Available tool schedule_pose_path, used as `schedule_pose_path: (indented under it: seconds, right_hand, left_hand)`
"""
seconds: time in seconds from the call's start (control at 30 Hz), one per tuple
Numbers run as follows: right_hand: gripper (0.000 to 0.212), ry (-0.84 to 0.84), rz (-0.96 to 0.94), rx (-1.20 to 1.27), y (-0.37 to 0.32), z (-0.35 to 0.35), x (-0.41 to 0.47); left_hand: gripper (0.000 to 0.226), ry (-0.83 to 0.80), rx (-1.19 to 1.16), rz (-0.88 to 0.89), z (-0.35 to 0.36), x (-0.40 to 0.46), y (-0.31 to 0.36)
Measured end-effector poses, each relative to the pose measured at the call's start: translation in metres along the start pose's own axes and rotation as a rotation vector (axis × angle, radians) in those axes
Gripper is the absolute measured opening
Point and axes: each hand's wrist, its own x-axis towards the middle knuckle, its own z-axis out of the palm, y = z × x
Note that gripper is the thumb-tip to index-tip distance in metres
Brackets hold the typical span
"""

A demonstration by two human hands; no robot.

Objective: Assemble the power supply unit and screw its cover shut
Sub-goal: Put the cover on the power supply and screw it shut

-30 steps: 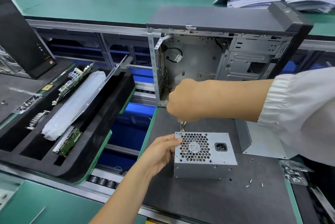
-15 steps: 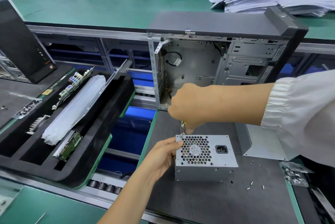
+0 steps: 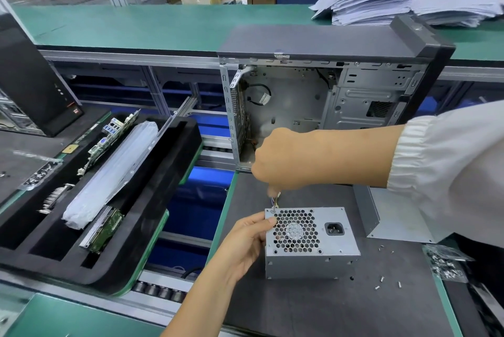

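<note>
— Where is the power supply unit (image 3: 311, 241)?

— On the worktop (image 3: 313, 309). Left hand (image 3: 245, 241) grasps its left edge; right hand (image 3: 283, 159), fingers pinched on a small tool, sits directly above the top-left corner screw (image 3: 273, 210).

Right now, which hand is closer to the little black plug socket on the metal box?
The left hand. It holds the metal box at its left edge, level with the plug socket. The right hand is above the box's top left corner, farther from the socket.
</note>
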Motion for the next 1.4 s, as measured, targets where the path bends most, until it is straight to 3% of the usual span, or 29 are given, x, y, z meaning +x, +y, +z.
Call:
schedule_pose_path:
  seconds: [0.07,0.23,0.37,0.47,0.6,0.77,0.83,0.97,1.17,1.33,1.4]
  right_hand:
    - [0.030,-0.004,-0.009,-0.043,0.002,0.006,0.008]
    - [0.012,0.187,-0.037,-0.036,0.003,0.007,0.010]
    - [0.029,0.219,-0.044,-0.107,-0.002,0.008,0.010]
    - [0.034,0.179,-0.032,-0.117,0.003,0.011,0.013]
    - [0.015,0.094,-0.020,0.005,0.006,0.016,0.020]
    - [0.033,-0.044,-0.053,0.068,0.007,0.010,0.013]
    - [0.017,0.014,-0.054,0.059,0.008,0.009,0.012]
    - [0.030,0.158,-0.034,0.028,0.009,0.012,0.009]
    - [0.006,0.065,-0.010,0.062,0.009,0.026,0.015]
    - [0.042,-0.132,-0.028,0.152,0.010,0.025,0.013]
    - [0.029,-0.045,-0.048,0.089,0.009,0.022,0.011]
  left_hand:
    - [0.026,0.012,-0.002,-0.004,0.000,0.001,0.000]
    - [0.028,0.027,0.007,-0.010,0.001,0.000,0.000]
    - [0.028,0.060,0.019,-0.001,0.002,0.000,0.000]
    - [0.027,0.075,0.038,0.011,0.002,-0.001,-0.002]
    - [0.026,0.080,0.048,0.009,0.003,-0.002,-0.001]
    - [0.027,0.061,0.052,0.001,0.004,-0.003,0.001]
    - [0.028,0.038,0.054,-0.002,0.004,-0.004,0.003]
    - [0.028,0.034,0.049,-0.007,0.005,-0.005,0.002]
    - [0.027,0.065,0.054,0.007,0.005,-0.004,-0.001]
    - [0.027,0.067,0.072,0.015,0.007,-0.005,0.000]
    - [0.028,0.061,0.077,0.016,0.007,-0.006,0.001]
